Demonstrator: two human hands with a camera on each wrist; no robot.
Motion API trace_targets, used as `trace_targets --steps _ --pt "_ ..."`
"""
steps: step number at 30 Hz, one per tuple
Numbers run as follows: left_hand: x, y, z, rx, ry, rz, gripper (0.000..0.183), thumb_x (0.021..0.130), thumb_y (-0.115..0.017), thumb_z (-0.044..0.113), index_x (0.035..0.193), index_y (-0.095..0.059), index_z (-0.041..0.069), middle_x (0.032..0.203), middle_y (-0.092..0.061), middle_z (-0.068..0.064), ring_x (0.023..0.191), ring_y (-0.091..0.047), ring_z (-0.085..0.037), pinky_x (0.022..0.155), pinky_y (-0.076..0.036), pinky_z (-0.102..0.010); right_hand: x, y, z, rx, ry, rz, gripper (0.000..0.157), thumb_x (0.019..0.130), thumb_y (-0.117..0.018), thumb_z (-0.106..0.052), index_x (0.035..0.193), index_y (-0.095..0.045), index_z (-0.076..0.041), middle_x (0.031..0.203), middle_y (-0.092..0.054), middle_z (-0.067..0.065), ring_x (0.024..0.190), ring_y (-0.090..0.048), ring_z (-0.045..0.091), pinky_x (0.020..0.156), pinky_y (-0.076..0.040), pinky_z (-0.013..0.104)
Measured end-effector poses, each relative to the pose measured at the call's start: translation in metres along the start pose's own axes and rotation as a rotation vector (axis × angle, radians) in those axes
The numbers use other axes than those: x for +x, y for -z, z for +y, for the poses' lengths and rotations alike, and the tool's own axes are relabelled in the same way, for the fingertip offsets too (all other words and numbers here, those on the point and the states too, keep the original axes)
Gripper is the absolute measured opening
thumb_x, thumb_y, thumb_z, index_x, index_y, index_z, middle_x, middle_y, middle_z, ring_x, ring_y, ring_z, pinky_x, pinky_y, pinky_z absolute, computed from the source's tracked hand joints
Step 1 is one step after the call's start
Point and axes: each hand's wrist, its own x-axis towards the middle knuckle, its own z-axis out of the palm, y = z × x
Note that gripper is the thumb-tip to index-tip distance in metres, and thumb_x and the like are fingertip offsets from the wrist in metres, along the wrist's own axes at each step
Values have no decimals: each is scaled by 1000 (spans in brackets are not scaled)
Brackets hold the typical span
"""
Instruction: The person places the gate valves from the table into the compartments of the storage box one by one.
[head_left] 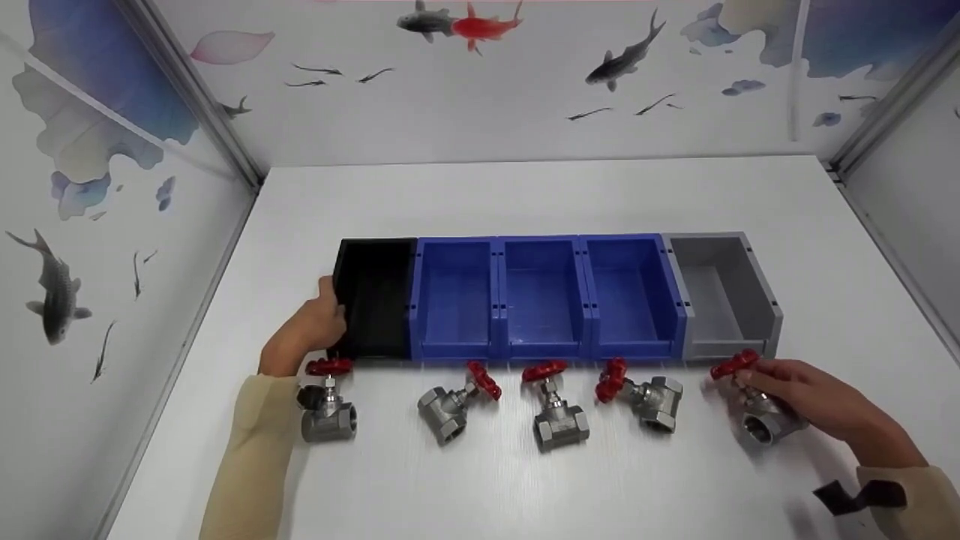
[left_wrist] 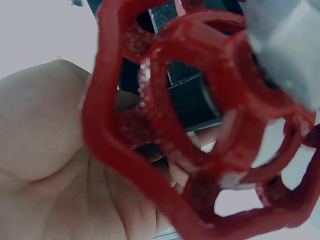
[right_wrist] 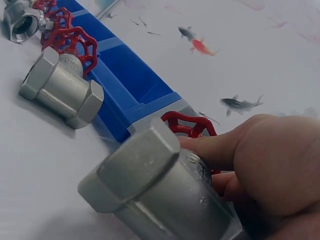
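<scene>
My left hand (head_left: 319,324) grips the left wall of a black bin (head_left: 375,351), its fingers partly hidden. Just below that hand stands a metal valve (head_left: 328,421) whose red handwheel (left_wrist: 195,95) fills much of the left wrist view. My right hand (head_left: 814,394) holds another valve (head_left: 772,420) just under its red handwheel, thumb and fingers about the stem. This valve leans, its handwheel overlapping the front edge of the gray bin (head_left: 731,349) in the head view. In the right wrist view its silver body (right_wrist: 165,185) shows large beside the hand.
Three blue bins (head_left: 457,350) stand in a row between the black and gray ones. In front of them lie three more valves (head_left: 450,412) with red handwheels. White panels (head_left: 525,112) with painted fish enclose the white table (head_left: 480,487) at back and sides.
</scene>
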Motion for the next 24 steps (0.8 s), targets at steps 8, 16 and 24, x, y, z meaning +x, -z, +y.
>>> trace_targets --steps 8,16,24 --pt "-2 0 0 -10 7 2 53 105 -28 10 146 -1 -9 84 -60 -22 71 -54 -27 72 -44 -43 0 0 -6 167 41 -97 31 109 -39 -26 116 -60 -4 94 -62 -4 80 -60 9 68 -51 29" --pt "-2 0 0 -15 -4 11 50 106 -28 10 145 -4 -9 81 -59 -19 67 -53 -26 69 -43 -41 -1 -3 -11 193 72 -143 35 110 -37 -26 117 -58 1 91 -62 -4 76 -60 7 66 -52 29" --pt "-2 0 1 -19 6 6 51 106 -28 11 146 -3 -9 83 -59 -20 69 -53 -26 69 -43 -41 -2 -3 -16 151 63 -140 31 110 -35 -24 110 -58 -3 92 -61 -3 78 -59 9 68 -51 29"
